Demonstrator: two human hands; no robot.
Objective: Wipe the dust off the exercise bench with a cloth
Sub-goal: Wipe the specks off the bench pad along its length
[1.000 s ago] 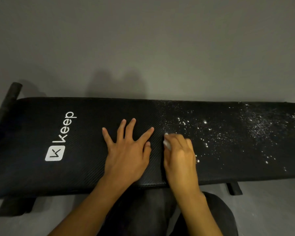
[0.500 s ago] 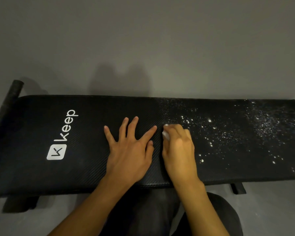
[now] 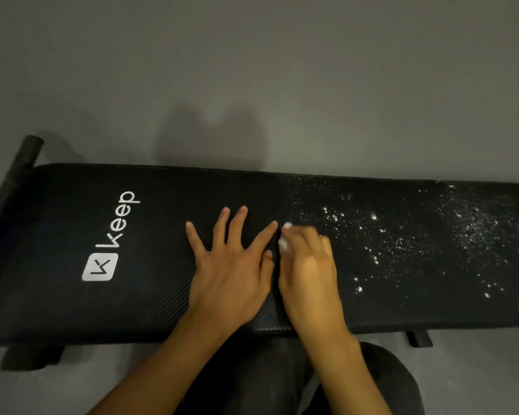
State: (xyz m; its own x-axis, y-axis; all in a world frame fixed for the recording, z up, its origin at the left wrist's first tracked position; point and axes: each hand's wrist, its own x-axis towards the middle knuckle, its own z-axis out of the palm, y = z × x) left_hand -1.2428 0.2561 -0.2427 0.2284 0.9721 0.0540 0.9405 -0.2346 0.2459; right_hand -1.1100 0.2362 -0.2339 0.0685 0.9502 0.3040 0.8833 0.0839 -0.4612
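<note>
left grip (image 3: 231, 277) splayed flat; right grip (image 3: 309, 274) curled.

Left hand (image 3: 231, 274) flat on bench (image 3: 72, 301); right hand (image 3: 309, 274) holds cloth (image 3: 284, 247) beside dust (image 3: 402, 235)

Black bench pad (image 3: 168, 295) w/ fine diagonal ribbing, white logo (image 3: 100, 267), white dust specks (image 3: 402, 235); grey floor (image 3: 252, 70)
</note>
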